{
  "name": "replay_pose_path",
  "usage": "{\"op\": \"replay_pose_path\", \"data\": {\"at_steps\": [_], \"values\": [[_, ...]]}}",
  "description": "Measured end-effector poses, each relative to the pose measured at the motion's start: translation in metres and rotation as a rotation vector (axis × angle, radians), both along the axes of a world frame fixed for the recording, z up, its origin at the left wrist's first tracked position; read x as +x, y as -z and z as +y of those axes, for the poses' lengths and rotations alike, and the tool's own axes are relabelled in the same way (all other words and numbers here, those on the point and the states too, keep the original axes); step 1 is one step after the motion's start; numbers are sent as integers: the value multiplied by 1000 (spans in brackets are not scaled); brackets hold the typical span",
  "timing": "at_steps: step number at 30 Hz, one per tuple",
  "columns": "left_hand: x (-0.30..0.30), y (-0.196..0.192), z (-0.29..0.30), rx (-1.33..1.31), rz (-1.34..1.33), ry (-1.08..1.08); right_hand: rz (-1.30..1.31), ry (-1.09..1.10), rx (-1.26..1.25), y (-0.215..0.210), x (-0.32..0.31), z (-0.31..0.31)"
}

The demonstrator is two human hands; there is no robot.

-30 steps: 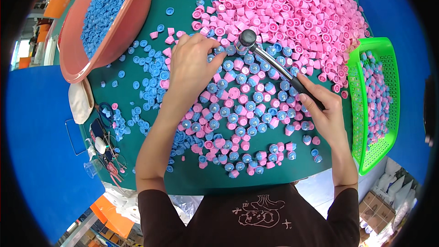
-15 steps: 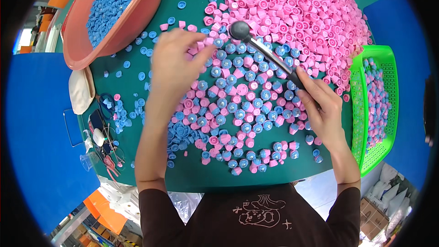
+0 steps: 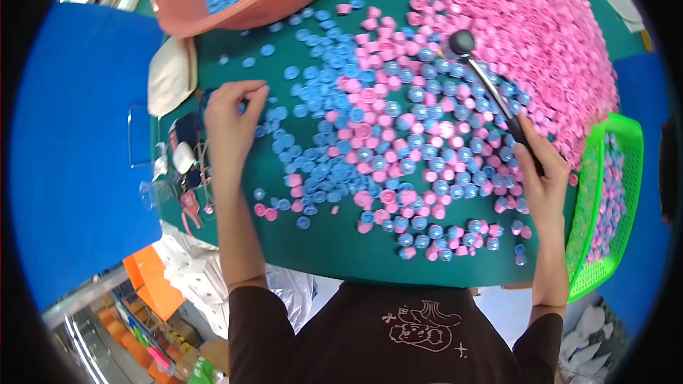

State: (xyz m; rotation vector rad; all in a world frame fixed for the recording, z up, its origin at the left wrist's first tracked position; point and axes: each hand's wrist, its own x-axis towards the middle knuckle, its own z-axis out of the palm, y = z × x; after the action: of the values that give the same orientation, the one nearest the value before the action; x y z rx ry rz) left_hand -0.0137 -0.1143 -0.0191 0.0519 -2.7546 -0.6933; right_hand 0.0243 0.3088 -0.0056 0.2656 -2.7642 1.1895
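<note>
A green table (image 3: 334, 249) is covered with mixed blue and pink bottle caps (image 3: 398, 149). A big heap of pink caps (image 3: 533, 35) lies at the far right. My right hand (image 3: 542, 174) grips the black handle of a metal ladle (image 3: 484, 82), whose bowl rests among the caps near the pink heap. My left hand (image 3: 231, 121) is at the table's left side with fingers curled over a few blue caps; whether it holds any is hidden.
A salmon-coloured basin (image 3: 249, 0) full of blue caps stands at the far left. A green plastic basket (image 3: 605, 206) with caps sits at the right edge. A white cloth (image 3: 171, 75) and small items lie at the table's left rim.
My left hand has pulled away from the middle of the cap pile to the left side of the table. The ladle and my right hand have shifted slightly.
</note>
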Motion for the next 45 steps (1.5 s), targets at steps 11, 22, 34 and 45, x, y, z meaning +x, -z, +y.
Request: {"op": "replay_pose_path", "data": {"at_steps": [11,22,34,45], "values": [[-13,26,11,2,-26,202,-118,-19,-13,1,-5,-13],[-16,23,15,2,-85,159,-157,-60,128,-17,-15,-23],[-27,-12,49,45,32,189,-145,-89,178,-32,-25,-22],[-66,8,129,-85,79,842,-224,-15,-21,-25,-14,-1]]}}
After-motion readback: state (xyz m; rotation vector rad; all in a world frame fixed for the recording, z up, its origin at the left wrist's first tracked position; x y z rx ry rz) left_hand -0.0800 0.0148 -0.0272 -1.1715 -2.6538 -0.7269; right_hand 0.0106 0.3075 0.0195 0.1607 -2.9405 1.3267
